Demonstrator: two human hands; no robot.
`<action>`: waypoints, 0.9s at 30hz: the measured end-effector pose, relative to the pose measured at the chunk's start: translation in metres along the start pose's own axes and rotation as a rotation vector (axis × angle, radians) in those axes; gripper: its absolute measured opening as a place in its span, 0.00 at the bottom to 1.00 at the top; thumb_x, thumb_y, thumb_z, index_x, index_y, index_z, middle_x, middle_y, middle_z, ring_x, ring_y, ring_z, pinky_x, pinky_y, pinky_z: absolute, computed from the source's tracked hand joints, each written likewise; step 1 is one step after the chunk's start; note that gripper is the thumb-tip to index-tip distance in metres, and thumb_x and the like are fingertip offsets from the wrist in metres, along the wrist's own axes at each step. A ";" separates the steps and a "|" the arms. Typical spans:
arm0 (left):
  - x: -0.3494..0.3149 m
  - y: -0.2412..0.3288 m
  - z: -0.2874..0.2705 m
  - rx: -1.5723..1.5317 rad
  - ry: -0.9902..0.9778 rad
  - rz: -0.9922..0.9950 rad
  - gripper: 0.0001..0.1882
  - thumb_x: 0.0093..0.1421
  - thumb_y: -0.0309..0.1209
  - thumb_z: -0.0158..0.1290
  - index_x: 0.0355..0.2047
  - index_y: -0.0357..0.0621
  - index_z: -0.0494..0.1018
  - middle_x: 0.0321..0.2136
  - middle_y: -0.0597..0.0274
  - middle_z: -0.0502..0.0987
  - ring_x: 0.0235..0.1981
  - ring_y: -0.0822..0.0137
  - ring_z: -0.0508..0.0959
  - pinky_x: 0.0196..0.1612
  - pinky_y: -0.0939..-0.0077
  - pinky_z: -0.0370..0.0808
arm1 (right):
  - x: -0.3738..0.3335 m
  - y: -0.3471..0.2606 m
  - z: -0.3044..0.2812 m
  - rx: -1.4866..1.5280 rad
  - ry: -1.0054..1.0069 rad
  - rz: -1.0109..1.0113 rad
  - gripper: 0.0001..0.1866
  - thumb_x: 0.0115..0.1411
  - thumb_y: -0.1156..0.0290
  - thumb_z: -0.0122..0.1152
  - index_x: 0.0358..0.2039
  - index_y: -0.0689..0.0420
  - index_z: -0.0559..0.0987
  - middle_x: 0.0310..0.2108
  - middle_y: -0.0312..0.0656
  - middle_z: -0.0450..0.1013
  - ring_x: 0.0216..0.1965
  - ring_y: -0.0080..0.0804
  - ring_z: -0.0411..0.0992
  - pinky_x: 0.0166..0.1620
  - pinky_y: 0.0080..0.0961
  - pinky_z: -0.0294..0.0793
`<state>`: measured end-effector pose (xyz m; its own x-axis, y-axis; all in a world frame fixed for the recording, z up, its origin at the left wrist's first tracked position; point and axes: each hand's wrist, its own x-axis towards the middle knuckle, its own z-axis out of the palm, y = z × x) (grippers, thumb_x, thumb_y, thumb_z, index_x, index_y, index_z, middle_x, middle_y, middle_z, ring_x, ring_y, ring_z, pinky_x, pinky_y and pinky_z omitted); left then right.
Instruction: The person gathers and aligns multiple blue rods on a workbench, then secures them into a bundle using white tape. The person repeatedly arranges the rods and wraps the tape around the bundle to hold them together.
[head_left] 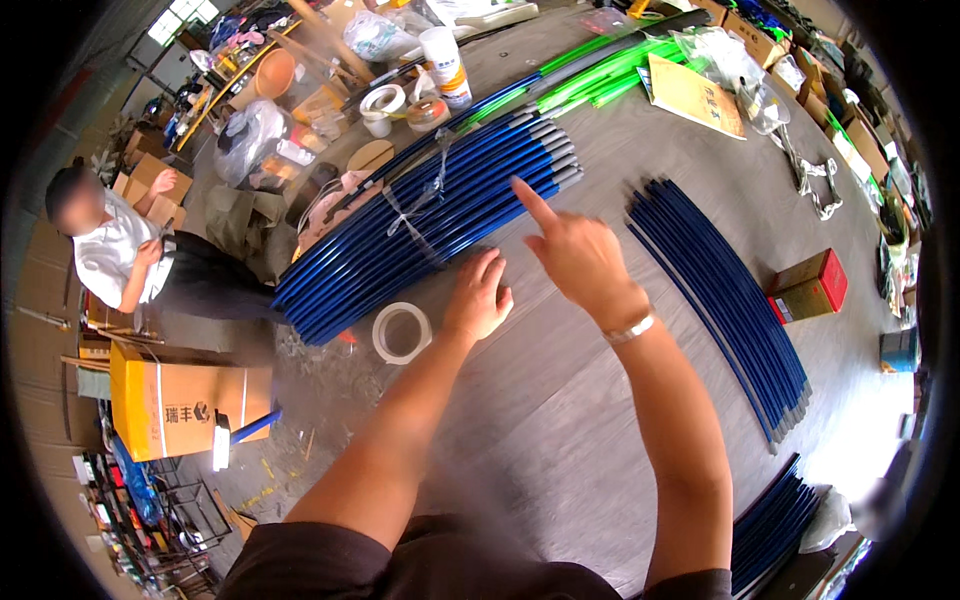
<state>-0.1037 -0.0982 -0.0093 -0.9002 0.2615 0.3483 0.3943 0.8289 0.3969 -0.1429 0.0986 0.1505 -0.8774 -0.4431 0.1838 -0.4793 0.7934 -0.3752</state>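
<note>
Two bare hands over a grey worktable (560, 400) in the head view, only view going. Left hand (478, 298) flat, fingers loosely curled, resting at the near edge of the big bundle of long blue rods with grey tips (430, 225), holding nothing, probably pinning the outer rods so they don't roll off the pile. Right hand (580, 255) raised just above the table, index finger stuck out toward the grey rod ends, other fingers folded in, empty too; looks like pointing along or counting rather than grabbing. Silver bracelet (630, 328) on that wrist. Bundle tied across the middle with clear plastic strapping (415, 215), presumably what keeps that many rods in a neat fan. Roll of clear tape (402, 332) lying flat just left of the left hand, within easy reach. Second, looser row of blue rods (725, 300) spread out well apart on the right, a third stack (775, 525) at the lower right edge. Red and tan cardboard box (808, 285) just beside the right-hand row. Green rods (600, 75) and a tan envelope (695, 95) at the far end, white plastic tub (445, 60) and more tape rolls near them. Off the table on the left, another person in a white shirt (115, 255) seated low, next to a yellow carton (185, 405).
</note>
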 end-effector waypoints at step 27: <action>0.001 0.003 -0.001 0.047 -0.025 -0.002 0.25 0.54 0.30 0.56 0.53 0.37 0.68 0.58 0.48 0.65 0.58 0.45 0.66 0.62 0.53 0.64 | -0.293 0.226 0.022 -0.641 0.296 0.917 0.27 0.68 0.53 0.48 0.62 0.54 0.68 0.63 0.42 0.64 0.64 0.40 0.60 0.63 0.40 0.57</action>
<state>-0.1035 -0.0959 -0.0066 -0.9056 0.2714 0.3259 0.3838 0.8515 0.3573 0.0067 0.3982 -0.0082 -0.8310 0.4562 0.3185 0.4914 0.8702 0.0359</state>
